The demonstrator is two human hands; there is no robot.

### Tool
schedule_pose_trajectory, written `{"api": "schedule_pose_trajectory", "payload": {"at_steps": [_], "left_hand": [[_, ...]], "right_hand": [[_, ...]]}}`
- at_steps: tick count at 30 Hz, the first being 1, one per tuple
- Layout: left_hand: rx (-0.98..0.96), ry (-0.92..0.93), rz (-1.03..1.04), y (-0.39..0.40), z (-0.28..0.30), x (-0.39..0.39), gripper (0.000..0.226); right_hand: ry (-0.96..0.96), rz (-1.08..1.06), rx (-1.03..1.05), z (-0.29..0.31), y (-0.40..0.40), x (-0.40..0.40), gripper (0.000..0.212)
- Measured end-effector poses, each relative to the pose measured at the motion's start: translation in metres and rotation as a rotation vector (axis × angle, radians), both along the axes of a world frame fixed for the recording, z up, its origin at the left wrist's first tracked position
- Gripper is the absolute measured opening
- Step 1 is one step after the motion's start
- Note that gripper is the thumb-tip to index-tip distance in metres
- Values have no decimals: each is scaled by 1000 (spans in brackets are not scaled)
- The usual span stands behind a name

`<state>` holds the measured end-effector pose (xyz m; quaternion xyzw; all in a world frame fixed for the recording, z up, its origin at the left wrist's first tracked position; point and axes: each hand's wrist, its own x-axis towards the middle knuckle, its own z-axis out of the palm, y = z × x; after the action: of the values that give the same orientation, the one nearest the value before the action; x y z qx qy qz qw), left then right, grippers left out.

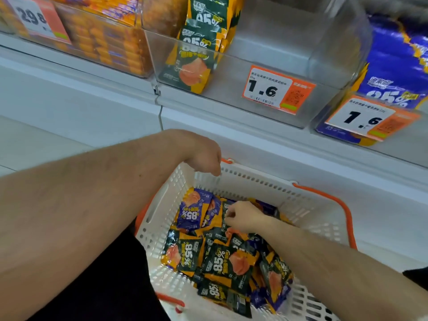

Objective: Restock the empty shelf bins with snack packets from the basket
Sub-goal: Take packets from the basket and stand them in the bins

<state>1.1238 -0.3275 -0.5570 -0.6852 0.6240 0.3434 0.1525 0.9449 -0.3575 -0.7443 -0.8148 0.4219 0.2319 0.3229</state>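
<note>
in the head view, a white perforated basket (234, 179) with orange handles fills the lower middle of the frame, and a heap of snack packets (222, 258) lies inside it, dark green and orange ones toward the bottom, purple and orange ones toward the basket's upper left. the right hand (243, 216) comes in from the lower right and is down among the packets near the centre of the basket, its fingers curled and pinching the top edge of a dark packet (225, 215) there. the left hand (203, 154) reaches in from the left edge and hangs over the far left corner of the basket, knuckles bent and fingers pointing down toward the rim; they seem loose with nothing in them, though the fingertips are hard to make out against the white plastic. above, across the upper half of the frame, runs a white shelf with clear bins. the middle bin (273, 66) in the upper centre holds a few green and orange packets (199, 54) standing at its left side, the remainder of it bare, and it carries an orange price tag (278, 90) reading 1.6. the bin at the upper right holds purple packets (393, 66) behind a second 1.6 tag (368, 119). the bin at the upper left is packed with orange packs (104, 40).
</note>
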Motion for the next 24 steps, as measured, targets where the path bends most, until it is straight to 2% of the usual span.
{"api": "schedule_pose_trajectory", "payload": {"at_steps": [3, 6, 11, 15, 19, 24], "left_hand": [[-6, 12, -2, -6, -2, -4, 43], [-1, 6, -14, -10, -3, -7, 42], [2, 2, -15, -11, -3, -5, 42], [-19, 8, -15, -9, 1, -1, 43], [-68, 64, 18, -9, 12, 9, 46], [-196, 306, 222, -8, 33, 35, 57]], "right_hand": [[124, 98, 132, -24, 14, -8, 22], [180, 108, 155, -42, 26, -11, 24], [151, 148, 153, -45, 36, -9, 12], [100, 149, 167, -21, 21, -3, 22], [-35, 74, 84, 33, -7, 9, 24], [-452, -261, 224, 95, -34, 18, 16]]}}
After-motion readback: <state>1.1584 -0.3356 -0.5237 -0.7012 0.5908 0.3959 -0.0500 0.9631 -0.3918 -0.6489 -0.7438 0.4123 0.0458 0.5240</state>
